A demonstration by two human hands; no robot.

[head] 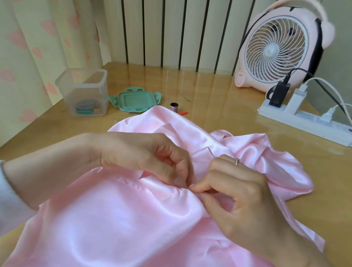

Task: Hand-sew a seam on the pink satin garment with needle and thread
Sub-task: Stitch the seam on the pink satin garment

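The left hand (142,158) has its fingers curled and pinches a raised fold of the pink satin garment (121,225). The right hand (236,198), just beside it at 3 o'clock, pinches the same fold between thumb and forefinger. The needle is too small to make out, so I cannot tell whether the right hand also holds it.

This looks like mid-stitch work along the fold. The next move probably calls for keeping the slippery layers aligned while the thread is drawn through evenly.

The garment lies spread over the tabletop (223,99). At 12 o'clock sits a thread spool (173,106), at 10 o'clock a clear container (83,93) and a green lid (134,101), and at 1 o'clock a fan (280,55) and a power strip (306,123).
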